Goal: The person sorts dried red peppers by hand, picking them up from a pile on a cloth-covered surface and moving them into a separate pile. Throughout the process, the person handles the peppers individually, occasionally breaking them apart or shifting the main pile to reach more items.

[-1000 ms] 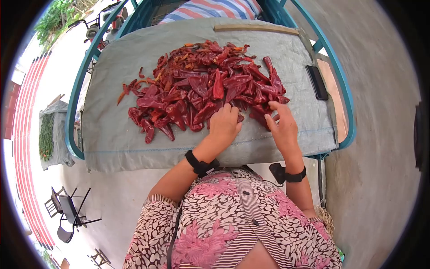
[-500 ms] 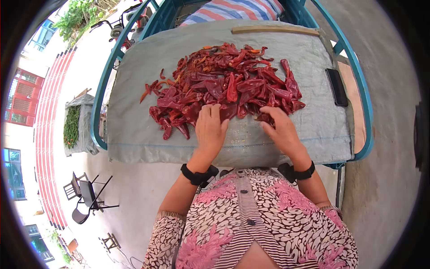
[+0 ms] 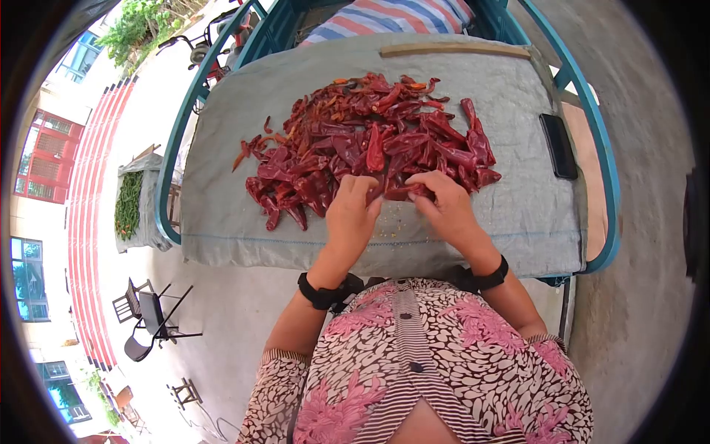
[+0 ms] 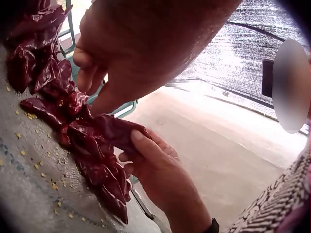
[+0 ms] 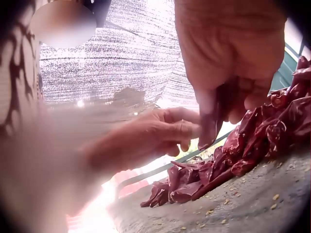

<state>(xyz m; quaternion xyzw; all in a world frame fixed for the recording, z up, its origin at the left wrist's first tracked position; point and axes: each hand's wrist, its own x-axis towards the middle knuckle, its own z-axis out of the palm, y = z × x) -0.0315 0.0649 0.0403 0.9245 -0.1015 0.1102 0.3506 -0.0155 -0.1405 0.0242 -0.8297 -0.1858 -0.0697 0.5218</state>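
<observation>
Dried red peppers lie in a heap [image 3: 333, 148] on a grey woven sheet [image 3: 510, 214]. At its near edge, the right hand [image 3: 452, 216] pinches a dark red pepper [image 3: 399, 194] between thumb and fingers; in the left wrist view that pepper [image 4: 119, 132] stretches from the right hand [image 4: 163, 172] towards the left hand [image 4: 141, 48]. The left hand [image 3: 352, 218] has its thumb and fingertips at the other end; the right wrist view shows the left hand [image 5: 141, 138] pinching the tip beneath the right hand [image 5: 231, 48]. Pale seeds [image 3: 392, 231] lie nearby.
A phone [image 3: 558, 146] lies at the sheet's right side, a wooden strip [image 3: 455, 49] along its far edge. Teal rails [image 3: 592, 133] flank the sheet. Beyond is striped cloth [image 3: 392, 18]; chairs [image 3: 154, 314] stand on the floor to the left.
The right hand has moved left, closer to the left hand, and a pepper is now held between them. The head view has shifted, so the sheet and heap appear further right than one second ago.
</observation>
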